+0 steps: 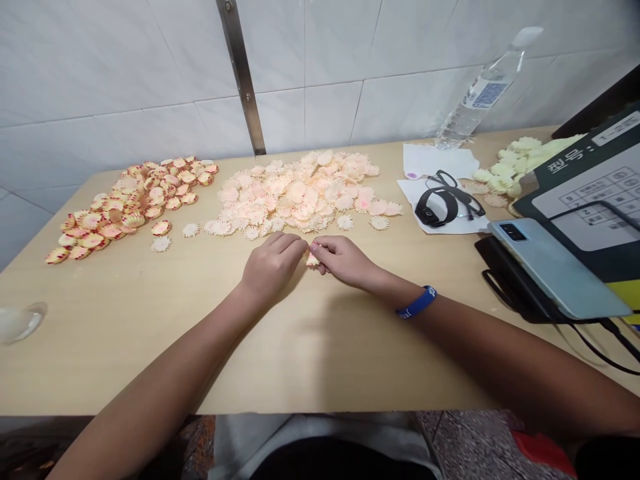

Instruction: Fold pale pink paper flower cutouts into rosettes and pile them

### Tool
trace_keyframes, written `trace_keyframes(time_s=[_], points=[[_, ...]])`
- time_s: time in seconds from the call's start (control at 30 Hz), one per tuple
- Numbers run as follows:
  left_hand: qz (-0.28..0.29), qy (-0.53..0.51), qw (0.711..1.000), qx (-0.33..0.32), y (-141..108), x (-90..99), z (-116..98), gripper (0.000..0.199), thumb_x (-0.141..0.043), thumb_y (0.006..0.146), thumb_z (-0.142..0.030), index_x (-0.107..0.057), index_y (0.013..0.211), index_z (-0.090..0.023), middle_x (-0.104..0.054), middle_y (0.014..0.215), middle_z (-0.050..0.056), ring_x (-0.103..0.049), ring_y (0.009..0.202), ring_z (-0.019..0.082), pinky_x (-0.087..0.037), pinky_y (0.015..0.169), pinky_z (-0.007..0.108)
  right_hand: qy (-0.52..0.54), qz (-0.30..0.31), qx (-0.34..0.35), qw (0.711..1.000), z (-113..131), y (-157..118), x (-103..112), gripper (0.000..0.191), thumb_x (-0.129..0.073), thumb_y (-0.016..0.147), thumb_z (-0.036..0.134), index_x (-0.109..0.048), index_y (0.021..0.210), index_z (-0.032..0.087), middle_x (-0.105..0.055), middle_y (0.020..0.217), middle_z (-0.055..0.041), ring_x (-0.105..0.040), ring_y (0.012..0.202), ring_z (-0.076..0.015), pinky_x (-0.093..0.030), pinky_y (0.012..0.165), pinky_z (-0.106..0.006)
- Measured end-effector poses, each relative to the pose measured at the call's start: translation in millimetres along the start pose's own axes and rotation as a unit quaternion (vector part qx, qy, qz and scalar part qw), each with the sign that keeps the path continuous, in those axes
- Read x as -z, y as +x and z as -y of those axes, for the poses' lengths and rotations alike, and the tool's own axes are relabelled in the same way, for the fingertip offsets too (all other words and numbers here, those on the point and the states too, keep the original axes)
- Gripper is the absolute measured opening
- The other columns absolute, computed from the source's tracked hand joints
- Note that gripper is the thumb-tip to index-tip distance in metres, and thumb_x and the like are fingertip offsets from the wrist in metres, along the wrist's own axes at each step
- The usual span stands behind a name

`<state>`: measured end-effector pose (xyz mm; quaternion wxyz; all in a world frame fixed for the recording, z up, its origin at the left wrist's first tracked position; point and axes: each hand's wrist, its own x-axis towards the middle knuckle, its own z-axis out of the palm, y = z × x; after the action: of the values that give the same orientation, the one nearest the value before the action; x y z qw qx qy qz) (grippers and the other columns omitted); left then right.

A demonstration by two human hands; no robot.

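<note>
My right hand [345,259] pinches a small flower-shaped piece [313,259], cream with a pink-red edge, between thumb and fingers. Close against it from the left, my left hand [274,263] is closed with its fingertips at the same piece; whether it grips anything is hidden. Just beyond both hands spreads a heap of pale pink flower-shaped pieces [300,193] with jagged edges. To the left lies a pile of cream pieces with red edges [135,200]. A few single pale pieces [161,244] rest between the two piles.
At the right are a phone [555,267] on a black case with cables, a dark green printed box [595,180], a smart band [436,207], glasses on white paper [440,160], a plastic bottle [485,93] and yellowish pieces [515,160]. A clear cup [23,323] lies at the left.
</note>
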<state>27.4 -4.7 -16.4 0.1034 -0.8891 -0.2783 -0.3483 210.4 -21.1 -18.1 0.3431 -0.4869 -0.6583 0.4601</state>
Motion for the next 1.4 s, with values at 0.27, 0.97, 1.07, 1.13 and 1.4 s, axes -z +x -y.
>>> trace_keyframes(time_s=[0.27, 0.97, 1.07, 1.13, 1.4], points=[[0.123, -0.279, 0.913, 0.27, 9.7, -0.4, -5.5, 0.011, -0.046, 0.084, -0.011, -0.048, 0.076, -0.019, -0.054, 0.071, 0.001, -0.051, 0.069, 0.015, -0.039, 0.062, 0.027, -0.002, 0.037, 0.023, 0.999, 2.4, 0.2, 1.3, 0.028, -0.05, 0.084, 0.027, -0.045, 0.058, 0.018, -0.045, 0.052, 0.0047, -0.045, 0.052, -0.0091, -0.032, 0.052, -0.023], [0.102, -0.395, 0.821, 0.399, 14.7, 8.3, 2.7, 0.031, -0.061, 0.084, -0.036, -0.057, 0.06, -0.017, -0.059, 0.058, 0.001, -0.052, 0.056, 0.011, -0.043, 0.053, 0.024, 0.044, 0.082, 0.006, 0.996, 0.4, -2.8, 14.1, 0.031, -0.052, 0.088, 0.03, -0.05, 0.06, 0.017, -0.049, 0.051, 0.0022, -0.047, 0.049, -0.0089, -0.036, 0.049, -0.021], [0.1, -0.416, 0.795, 0.43, 16.3, 10.2, -0.2, 0.018, -0.066, 0.078, -0.027, -0.062, 0.066, -0.015, -0.066, 0.064, 0.002, -0.058, 0.058, 0.012, -0.047, 0.055, 0.024, 0.065, 0.074, -0.002, 0.995, -3.4, -1.4, 13.2, 0.034, -0.053, 0.09, 0.036, -0.051, 0.061, 0.017, -0.053, 0.055, 0.0004, -0.046, 0.049, -0.0085, -0.039, 0.05, -0.021], [0.103, -0.456, 0.758, 0.455, 17.3, 10.5, -2.0, 0.015, -0.067, 0.078, -0.025, -0.064, 0.069, -0.014, -0.067, 0.064, 0.003, -0.06, 0.056, 0.012, -0.05, 0.056, 0.025, 0.075, 0.072, -0.003, 0.995, -5.7, -0.5, 12.4, 0.037, -0.054, 0.09, 0.04, -0.051, 0.061, 0.017, -0.053, 0.055, -0.0001, -0.046, 0.049, -0.0084, -0.039, 0.049, -0.021], [0.075, -0.541, 0.672, 0.501, 17.6, 10.1, 4.0, 0.018, -0.073, 0.075, -0.022, -0.069, 0.089, -0.011, -0.074, 0.077, 0.007, -0.071, 0.073, 0.016, -0.06, 0.074, 0.032, 0.092, 0.077, 0.004, 0.993, -8.9, 0.3, 11.8, 0.042, -0.054, 0.091, 0.048, -0.053, 0.063, 0.016, -0.053, 0.057, -0.0004, -0.048, 0.051, -0.0091, -0.039, 0.049, -0.022]])
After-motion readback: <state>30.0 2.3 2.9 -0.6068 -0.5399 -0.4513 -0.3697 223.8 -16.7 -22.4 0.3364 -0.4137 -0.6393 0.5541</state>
